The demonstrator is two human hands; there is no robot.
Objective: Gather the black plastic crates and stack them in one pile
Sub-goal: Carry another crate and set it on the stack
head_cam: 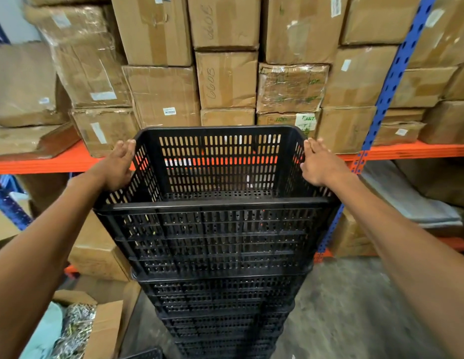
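Top black plastic crate [218,164] nested on a tall pile of crates [220,294] on the concrete floor [350,307], just before the orange shelf beam [44,164] laden with cardboard boxes [225,79]; left hand [116,167] and right hand [319,164] pressed flat, fingers extended, against its opposite side walls

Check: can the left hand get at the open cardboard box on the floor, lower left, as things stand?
Probably not right away. The left hand is pressed flat on the top crate's side, opposite the right hand. The open cardboard box sits unobstructed beside the stack, but far below.
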